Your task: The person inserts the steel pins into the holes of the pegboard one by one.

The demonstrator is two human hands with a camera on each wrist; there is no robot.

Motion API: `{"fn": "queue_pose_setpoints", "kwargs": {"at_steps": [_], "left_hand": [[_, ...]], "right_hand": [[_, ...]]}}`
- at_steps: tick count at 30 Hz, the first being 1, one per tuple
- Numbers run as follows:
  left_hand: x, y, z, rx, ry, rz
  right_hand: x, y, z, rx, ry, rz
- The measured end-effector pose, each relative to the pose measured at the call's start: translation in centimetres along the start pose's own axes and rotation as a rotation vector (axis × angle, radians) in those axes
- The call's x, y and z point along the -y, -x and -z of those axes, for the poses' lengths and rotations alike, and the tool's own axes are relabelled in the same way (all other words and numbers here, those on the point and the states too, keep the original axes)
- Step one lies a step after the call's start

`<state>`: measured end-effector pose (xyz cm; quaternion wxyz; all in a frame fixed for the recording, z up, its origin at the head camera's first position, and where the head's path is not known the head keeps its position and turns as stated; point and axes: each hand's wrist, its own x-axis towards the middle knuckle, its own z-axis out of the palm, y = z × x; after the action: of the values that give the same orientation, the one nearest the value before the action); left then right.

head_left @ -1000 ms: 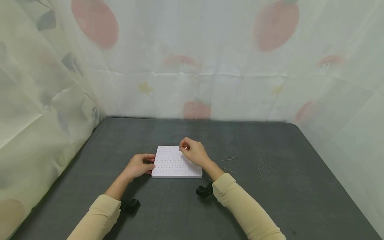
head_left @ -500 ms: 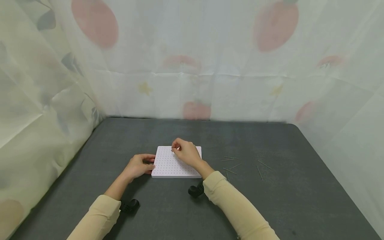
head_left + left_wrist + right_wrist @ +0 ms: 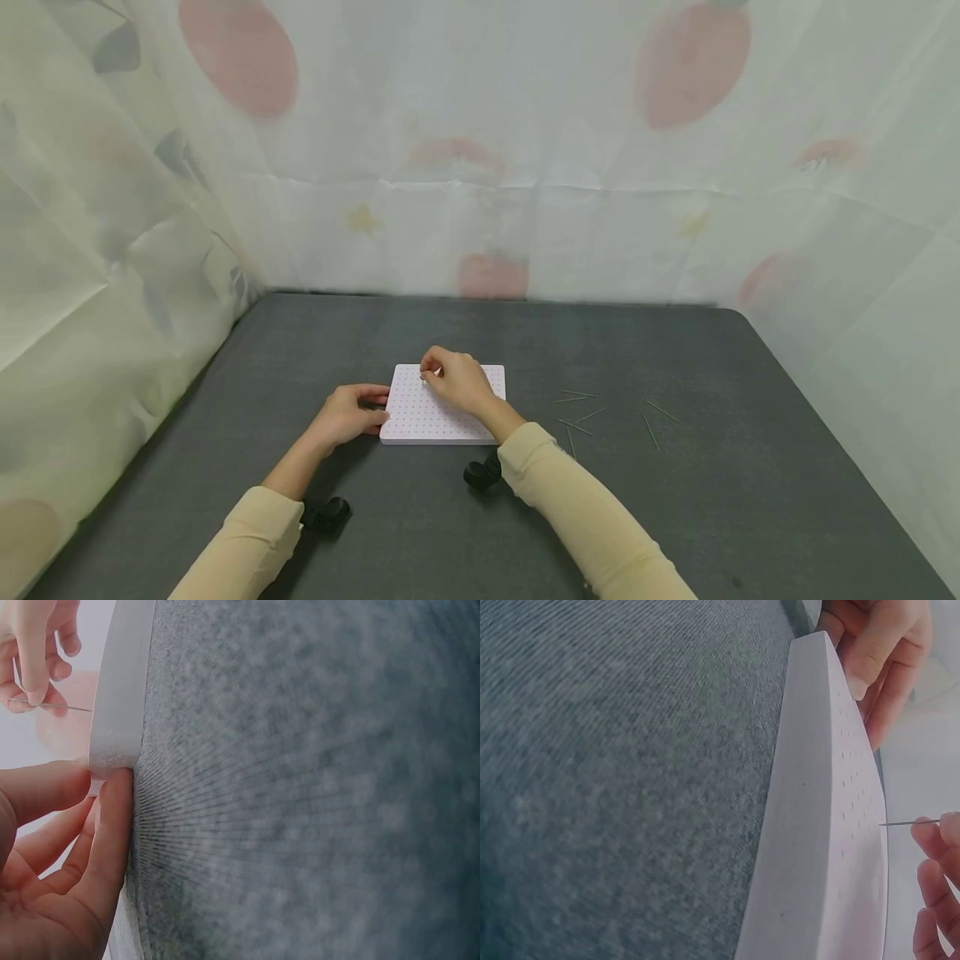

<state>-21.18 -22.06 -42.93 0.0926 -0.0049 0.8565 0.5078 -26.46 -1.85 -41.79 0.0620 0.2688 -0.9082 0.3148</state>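
Note:
A white board (image 3: 442, 429) with rows of small holes lies flat on the dark table. My left hand (image 3: 342, 419) grips its left edge, the thumb on top and fingers against the side. Over the far left part of the board, my right hand (image 3: 461, 385) pinches a thin metal pin (image 3: 909, 823) between thumb and index finger. The pin stands upright, its lower tip at the holed face; whether it is inside a hole I cannot tell. In the left wrist view the same pin (image 3: 71, 708) shows beyond the board's edge (image 3: 120, 682).
Several loose pins (image 3: 575, 427) lie scattered right of the board, with two more pins (image 3: 651, 432) farther right. The grey table (image 3: 750, 500) reaches back to a printed curtain (image 3: 600, 242); another curtain (image 3: 112, 333) hangs along the left.
My right hand has moved left across the board's far part with the pin, slowing in the last half second. The left hand and board stay in place.

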Motion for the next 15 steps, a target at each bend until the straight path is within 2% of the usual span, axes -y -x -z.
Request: {"fn": "queue_pose_setpoints", "kwargs": {"at_steps": [15], "left_hand": [[0.31, -0.22, 0.17, 0.019, 0.013, -0.022]], "right_hand": [[0.62, -0.68, -0.52, 0.011, 0.016, 0.024]]}}
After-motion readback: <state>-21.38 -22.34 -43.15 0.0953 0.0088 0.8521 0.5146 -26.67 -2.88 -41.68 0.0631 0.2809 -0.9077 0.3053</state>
